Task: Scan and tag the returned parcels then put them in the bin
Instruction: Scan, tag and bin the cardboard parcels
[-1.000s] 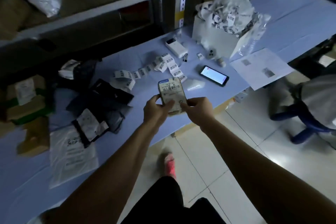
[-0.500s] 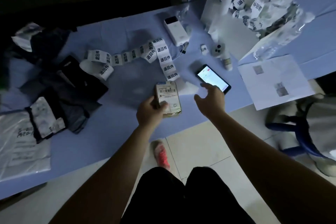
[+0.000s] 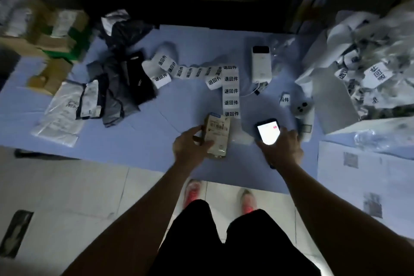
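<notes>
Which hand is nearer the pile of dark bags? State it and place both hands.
Left. The left hand, gripping the small parcel, is to the right of the dark bags, toward the table edge. The right hand, gripping the lit phone, is farther right, past the parcel.

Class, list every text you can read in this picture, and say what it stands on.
"退回件": repeated on the label strip on the table.
"退回件": on a loose label and on labels in the heap at right.
Too small or blurred: the label of the parcel in the left hand, the screen of the phone, the paper sheets.
</notes>
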The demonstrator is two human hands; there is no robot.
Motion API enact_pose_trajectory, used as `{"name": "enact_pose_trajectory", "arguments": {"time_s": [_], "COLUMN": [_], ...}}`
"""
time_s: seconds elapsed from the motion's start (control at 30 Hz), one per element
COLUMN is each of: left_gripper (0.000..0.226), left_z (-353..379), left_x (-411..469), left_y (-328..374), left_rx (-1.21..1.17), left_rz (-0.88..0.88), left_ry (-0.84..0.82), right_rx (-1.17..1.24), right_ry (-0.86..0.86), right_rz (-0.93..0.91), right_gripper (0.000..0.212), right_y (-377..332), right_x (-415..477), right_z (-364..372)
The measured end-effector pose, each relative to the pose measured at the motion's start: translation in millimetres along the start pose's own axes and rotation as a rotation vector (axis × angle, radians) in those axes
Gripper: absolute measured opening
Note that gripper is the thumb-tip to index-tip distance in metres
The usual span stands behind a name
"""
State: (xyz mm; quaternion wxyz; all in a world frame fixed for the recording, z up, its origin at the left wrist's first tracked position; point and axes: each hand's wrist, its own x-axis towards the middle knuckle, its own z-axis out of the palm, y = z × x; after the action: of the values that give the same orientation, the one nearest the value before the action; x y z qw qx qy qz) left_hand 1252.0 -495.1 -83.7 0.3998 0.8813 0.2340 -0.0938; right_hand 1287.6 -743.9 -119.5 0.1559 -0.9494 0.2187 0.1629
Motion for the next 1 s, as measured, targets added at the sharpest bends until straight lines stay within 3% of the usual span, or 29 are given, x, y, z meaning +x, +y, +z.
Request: {"name": "enact_pose_trajectory", "arguments": {"time_s": [0.17,0.3,0.37,0.5,0.7,1.0], "left_gripper": [0.058,0.06,0.062,0.062,0.064,0.052], "left_z": [2.3,-15.7,-27.4,-48.2,-69.0,-90.7], "left_x": [-14.8,-19.1,-15.8,-4.0,13.6,27.8], "left_y": [17.0,23.6,24.8,22.6,12.2,20.9], "left_rx": [-0.02,-0.097,-0.153,-0.193,-0.226,-0.182], "left_rz": [-0.077,-0.088,-0.095,-0.084,-0.021,0.133], "left_ry": [0.158,0.257,0.283,0.34,0.356,0.347], "right_rx": [0.067,0.158,0.234,0.396,0.122,-0.095], "right_ry": [-0.037,-0.109,-0.126,-0.127,-0.146,0.006], "right_rz": [-0.027,-0.013,-0.079,-0.289,-0.583,-0.604], "right_gripper": [0.086,0.096,0.097,0.078,0.083,0.091], "right_y": [1.6,-9.8,-20.1,-46.4,-71.8,-75.8], "right_x": [6.9,5.0,-1.3,-20.4,-44.3,-69.3], "right_z": [-5.0,-14.7,-24.3,-54.7,-99.4,-116.0]}}
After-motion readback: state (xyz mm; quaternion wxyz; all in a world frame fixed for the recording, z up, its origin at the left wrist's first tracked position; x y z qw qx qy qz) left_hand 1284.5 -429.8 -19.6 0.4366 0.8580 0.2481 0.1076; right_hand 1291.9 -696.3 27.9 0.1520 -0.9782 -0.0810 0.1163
